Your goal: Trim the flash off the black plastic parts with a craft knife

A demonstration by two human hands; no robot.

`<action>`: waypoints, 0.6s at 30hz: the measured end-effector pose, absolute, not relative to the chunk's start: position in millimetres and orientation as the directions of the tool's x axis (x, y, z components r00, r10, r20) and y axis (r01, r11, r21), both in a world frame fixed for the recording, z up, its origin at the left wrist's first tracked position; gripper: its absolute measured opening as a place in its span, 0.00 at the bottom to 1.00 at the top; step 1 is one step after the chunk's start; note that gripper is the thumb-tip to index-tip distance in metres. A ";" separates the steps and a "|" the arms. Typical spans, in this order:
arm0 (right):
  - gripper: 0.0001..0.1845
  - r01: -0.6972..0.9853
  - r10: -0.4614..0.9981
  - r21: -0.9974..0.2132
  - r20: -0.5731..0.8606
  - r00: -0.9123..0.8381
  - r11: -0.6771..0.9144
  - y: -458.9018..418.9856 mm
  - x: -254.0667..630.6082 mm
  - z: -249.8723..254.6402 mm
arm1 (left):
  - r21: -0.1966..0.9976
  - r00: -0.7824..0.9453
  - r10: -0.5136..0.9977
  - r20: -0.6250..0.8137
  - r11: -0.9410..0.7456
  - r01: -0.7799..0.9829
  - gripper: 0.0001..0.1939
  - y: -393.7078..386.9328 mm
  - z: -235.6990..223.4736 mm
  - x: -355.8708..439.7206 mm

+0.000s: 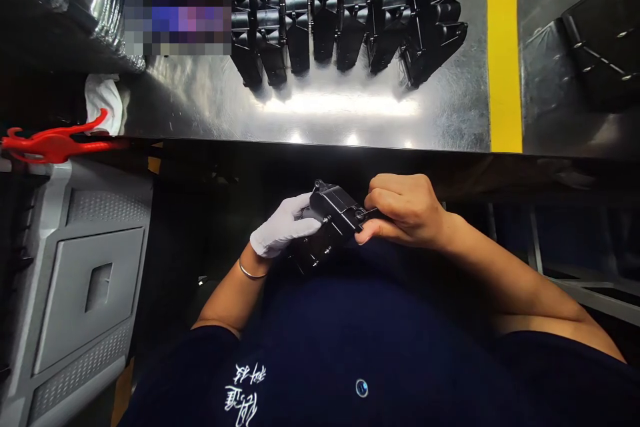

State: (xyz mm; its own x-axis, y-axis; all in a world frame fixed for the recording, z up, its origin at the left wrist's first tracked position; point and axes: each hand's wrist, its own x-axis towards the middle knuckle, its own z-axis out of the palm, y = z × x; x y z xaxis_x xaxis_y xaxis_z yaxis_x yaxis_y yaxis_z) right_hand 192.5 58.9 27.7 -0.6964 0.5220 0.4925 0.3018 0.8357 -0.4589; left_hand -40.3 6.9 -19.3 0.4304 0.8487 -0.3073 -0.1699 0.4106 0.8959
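My left hand (287,223), in a white glove, grips a glossy black molded plastic part (334,203) by its left side, fingers behind and thumb in front. The part is tilted, held above my lap in front of the table edge. Small shiny pins or posts stick out along its lower side. My bare right hand (405,210) is closed in a pinch at the part's right end. A thin dark piece shows between thumb and forefinger against the part; its kind is too small to tell.
Rows of similar black parts (325,27) stand on the metal table (200,107). Yellow tape (505,47) crosses it, with a black part (600,47) beyond. At left are wrapped stacks (95,0), a white cloth (105,103), a red plastic piece (53,145) and a grey crate (90,293).
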 end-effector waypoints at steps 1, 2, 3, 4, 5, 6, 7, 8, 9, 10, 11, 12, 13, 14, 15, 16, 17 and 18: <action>0.29 0.297 0.523 -0.464 0.496 -0.694 0.835 58.6 192.1 26.7 | 0.896 0.426 0.850 -0.311 0.412 -0.166 0.29 6.7 -19.0 -40.0; 0.29 0.290 0.522 -0.469 0.500 -0.691 0.834 58.1 191.6 25.5 | 0.896 0.425 0.848 -0.316 0.414 -0.161 0.29 6.4 -18.8 -39.7; 0.29 0.281 0.520 -0.475 0.506 -0.688 0.834 57.6 191.2 24.2 | 0.894 0.424 0.847 -0.321 0.418 -0.158 0.29 6.0 -18.6 -39.5; 0.29 0.272 0.518 -0.480 0.513 -0.684 0.834 57.1 190.9 22.7 | 0.892 0.425 0.845 -0.325 0.423 -0.159 0.29 5.4 -18.6 -39.3; 0.29 0.262 0.517 -0.486 0.521 -0.679 0.834 56.7 191.0 21.3 | 0.890 0.426 0.843 -0.328 0.427 -0.160 0.29 4.9 -18.8 -39.3; 0.29 0.246 0.516 -0.498 0.529 -0.674 0.832 56.5 191.4 20.0 | 0.888 0.428 0.840 -0.332 0.432 -0.160 0.29 4.4 -19.0 -39.5; 0.29 0.218 0.517 -0.525 0.534 -0.669 0.823 56.4 192.1 19.2 | 0.886 0.431 0.838 -0.335 0.436 -0.159 0.29 4.1 -19.1 -40.0; 0.29 0.172 0.523 -0.570 0.537 -0.662 0.803 56.5 193.2 18.8 | 0.887 0.434 0.837 -0.333 0.434 -0.156 0.29 4.1 -18.8 -40.7; 0.29 0.120 0.543 -0.635 0.530 -0.651 0.763 56.7 194.4 19.2 | 0.893 0.441 0.836 -0.326 0.426 -0.146 0.29 4.7 -17.9 -41.7; 0.29 0.074 0.581 -0.712 0.505 -0.638 0.699 56.9 195.6 20.2 | 0.905 0.452 0.835 -0.314 0.407 -0.124 0.28 5.8 -16.2 -42.7; 0.29 0.049 0.633 -0.789 0.453 -0.629 0.613 57.1 196.4 21.9 | 0.923 0.463 0.835 -0.296 0.375 -0.087 0.27 7.4 -13.7 -43.7; 0.27 0.057 0.683 -0.855 0.371 -0.629 0.516 57.0 196.7 23.9 | 0.944 0.475 0.837 -0.272 0.327 -0.036 0.25 9.4 -10.3 -44.5; 0.26 0.100 0.720 -0.903 0.263 -0.642 0.419 56.6 196.3 26.0 | 0.965 0.484 0.841 -0.241 0.263 0.023 0.23 11.7 -6.4 -44.9; 0.24 0.167 0.733 -0.928 0.143 -0.665 0.333 55.9 195.3 27.8 | 0.978 0.492 0.846 -0.205 0.189 0.084 0.22 13.8 -2.4 -45.0; 0.23 0.237 0.724 -0.934 0.032 -0.689 0.267 54.9 194.0 29.1 | 0.984 0.497 0.852 -0.167 0.110 0.142 0.21 15.6 1.3 -44.7; 0.22 0.294 0.705 -0.929 -0.054 -0.707 0.224 53.7 192.8 29.7 | 0.981 0.491 0.862 -0.127 0.036 0.192 0.21 16.8 4.2 -44.1; 0.19 0.331 0.699 -0.923 -0.104 -0.707 0.197 52.5 192.2 29.4 | 0.972 0.469 0.879 -0.085 -0.030 0.234 0.22 17.4 6.1 -43.5; 0.17 0.350 0.718 -0.919 -0.120 -0.686 0.181 51.4 192.6 28.2 | 0.959 0.420 0.906 -0.042 -0.082 0.272 0.23 17.2 6.8 -43.1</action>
State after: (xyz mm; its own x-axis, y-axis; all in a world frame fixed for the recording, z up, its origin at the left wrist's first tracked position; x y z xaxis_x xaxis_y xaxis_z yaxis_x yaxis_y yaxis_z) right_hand 192.6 51.4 28.2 -0.6855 0.7181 -0.1198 0.3503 0.1811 -0.9190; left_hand -43.1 17.2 6.8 0.4203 0.9064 -0.0417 0.2721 -0.0821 0.9588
